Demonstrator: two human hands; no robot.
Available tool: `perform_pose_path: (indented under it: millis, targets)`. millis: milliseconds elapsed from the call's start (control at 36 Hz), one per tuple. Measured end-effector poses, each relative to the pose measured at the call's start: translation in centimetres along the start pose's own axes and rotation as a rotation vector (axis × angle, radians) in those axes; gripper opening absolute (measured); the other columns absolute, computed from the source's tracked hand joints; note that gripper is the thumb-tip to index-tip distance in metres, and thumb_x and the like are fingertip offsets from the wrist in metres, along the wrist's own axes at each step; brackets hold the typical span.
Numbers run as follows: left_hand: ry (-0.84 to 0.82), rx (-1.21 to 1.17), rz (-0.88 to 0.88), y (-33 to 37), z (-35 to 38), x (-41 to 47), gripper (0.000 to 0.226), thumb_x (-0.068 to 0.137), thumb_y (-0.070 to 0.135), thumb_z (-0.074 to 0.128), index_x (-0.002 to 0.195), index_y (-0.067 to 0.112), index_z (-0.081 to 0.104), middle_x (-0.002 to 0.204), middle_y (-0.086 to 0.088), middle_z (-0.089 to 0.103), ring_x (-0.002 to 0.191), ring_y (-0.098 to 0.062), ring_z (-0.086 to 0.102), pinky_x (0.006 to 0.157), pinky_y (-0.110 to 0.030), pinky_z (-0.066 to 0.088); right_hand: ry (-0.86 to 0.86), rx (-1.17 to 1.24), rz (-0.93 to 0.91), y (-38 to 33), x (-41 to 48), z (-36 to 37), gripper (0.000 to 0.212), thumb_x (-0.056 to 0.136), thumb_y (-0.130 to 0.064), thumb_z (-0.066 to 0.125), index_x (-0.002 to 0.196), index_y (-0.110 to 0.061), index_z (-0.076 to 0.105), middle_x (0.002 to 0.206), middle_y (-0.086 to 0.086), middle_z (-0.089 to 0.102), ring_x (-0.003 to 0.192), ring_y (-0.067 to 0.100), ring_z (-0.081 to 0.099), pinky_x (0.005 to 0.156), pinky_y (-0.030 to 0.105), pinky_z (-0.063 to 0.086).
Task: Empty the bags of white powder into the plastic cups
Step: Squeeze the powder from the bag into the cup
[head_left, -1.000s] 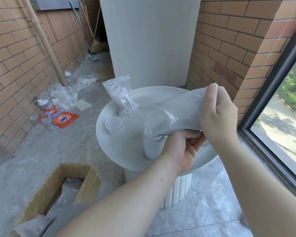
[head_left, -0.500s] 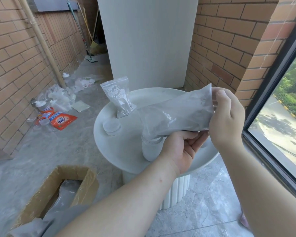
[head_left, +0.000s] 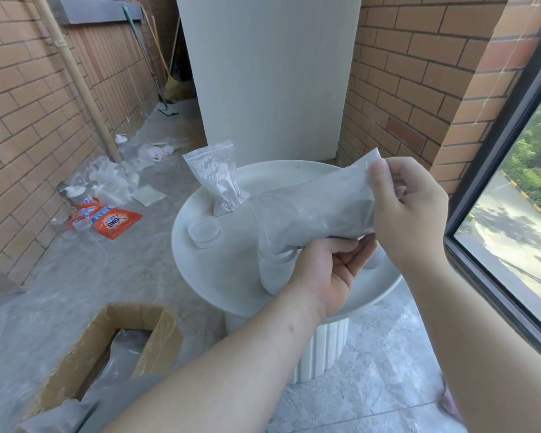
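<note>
The right hand (head_left: pixel 409 207) pinches the top end of the big bag (head_left: pixel 319 207) and holds it up. The left hand (head_left: pixel 328 270) curls under the bag's low end, right at the cup (head_left: pixel 274 275) on the round table (head_left: pixel 181 245). Its thumb is hidden, so I cannot tell if it squeezes. To do this well, I think: keep the bag's mouth inside the cup, tip the high end up slowly, and shake softly so no powder spills.

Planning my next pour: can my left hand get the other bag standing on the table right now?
Probably not yet. The way across the table to the standing bag looks free, but the left hand is holding the tilted bag over the cup.
</note>
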State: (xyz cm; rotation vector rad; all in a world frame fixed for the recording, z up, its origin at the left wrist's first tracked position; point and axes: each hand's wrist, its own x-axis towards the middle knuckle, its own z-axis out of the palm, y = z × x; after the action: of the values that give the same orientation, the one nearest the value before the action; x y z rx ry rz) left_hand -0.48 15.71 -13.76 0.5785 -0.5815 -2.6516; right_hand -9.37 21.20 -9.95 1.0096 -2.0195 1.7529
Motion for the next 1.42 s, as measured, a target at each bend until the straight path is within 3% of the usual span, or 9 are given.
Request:
perform_pose_path:
  millis: [167, 389, 667, 1028, 1139, 1306, 1417]
  targets:
    - [-0.015, -0.017, 0.002, 0.4, 0.0, -0.2, 0.042, 0.087, -0.019, 0.042, 0.075, -0.001, 0.078, 0.092, -0.013, 0.076, 0.085, -0.023, 0.075, 0.086, -0.034, 0.059, 0.001, 0.019, -0.031, -1.2, 0.2, 0.3, 0.019, 0.104, -0.027, 0.054, 0.089, -0.021, 0.065, 0.081, -0.016, 0.064, 0.075, -0.004, 0.055, 0.067, 0.007, 0.037]
    - [-0.003, -0.019, 0.019, 0.5, 0.0, -0.4, 0.047, 0.088, -0.021, 0.041, 0.065, 0.000, 0.077, 0.086, -0.012, 0.076, 0.077, -0.020, 0.076, 0.082, -0.032, 0.061, 0.009, 0.009, -0.080, -1.9, 0.4, 0.6, 0.020, 0.104, -0.026, 0.053, 0.089, -0.020, 0.064, 0.080, -0.018, 0.061, 0.074, -0.004, 0.054, 0.067, 0.008, 0.036]
    - [-0.001, -0.036, 0.021, 0.5, -0.3, 0.0, 0.044, 0.087, -0.022, 0.041, 0.071, -0.003, 0.077, 0.093, -0.015, 0.075, 0.082, -0.024, 0.076, 0.083, -0.034, 0.061, 0.028, -0.001, -0.127, -2.3, 0.6, 0.9, 0.021, 0.105, -0.026, 0.052, 0.089, -0.017, 0.064, 0.079, -0.020, 0.058, 0.075, -0.005, 0.052, 0.069, 0.009, 0.036]
    - [-0.011, -0.040, 0.000, 0.6, -0.5, 0.1, 0.039, 0.087, -0.021, 0.042, 0.079, -0.003, 0.076, 0.098, -0.014, 0.075, 0.088, -0.021, 0.075, 0.082, -0.030, 0.061, 0.038, -0.002, -0.162, -2.6, 0.7, 1.4, 0.027, 0.104, -0.026, 0.052, 0.090, -0.008, 0.066, 0.081, -0.001, 0.063, 0.074, 0.002, 0.050, 0.070, 0.016, 0.038]
    - [-0.007, -0.046, -0.003, 0.5, -0.6, 0.2, 0.040, 0.087, -0.022, 0.043, 0.075, -0.003, 0.076, 0.096, -0.014, 0.075, 0.086, -0.021, 0.075, 0.080, -0.030, 0.061, 0.034, -0.014, -0.159, -2.5, 0.6, 1.4, 0.027, 0.104, -0.026, 0.052, 0.090, -0.008, 0.066, 0.081, -0.002, 0.063, 0.073, 0.006, 0.050, 0.069, 0.013, 0.036]
    - [-0.001, -0.049, -0.011, 0.6, -0.5, 0.2, 0.032, 0.087, -0.021, 0.043, 0.087, -0.005, 0.072, 0.098, -0.014, 0.075, 0.088, -0.021, 0.075, 0.083, -0.031, 0.061, 0.054, -0.033, -0.181, -2.7, 0.7, 1.3, 0.027, 0.104, -0.025, 0.052, 0.090, -0.007, 0.067, 0.081, -0.002, 0.062, 0.076, 0.007, 0.049, 0.070, 0.010, 0.035]
    - [0.002, -0.049, -0.014, 0.6, -0.5, 0.1, 0.033, 0.087, -0.021, 0.044, 0.082, -0.005, 0.072, 0.094, -0.013, 0.075, 0.087, -0.021, 0.075, 0.081, -0.030, 0.061, 0.043, -0.044, -0.186, -2.8, 0.6, 1.3, 0.026, 0.104, -0.024, 0.053, 0.088, -0.008, 0.066, 0.080, -0.003, 0.061, 0.074, 0.001, 0.048, 0.070, 0.007, 0.033]
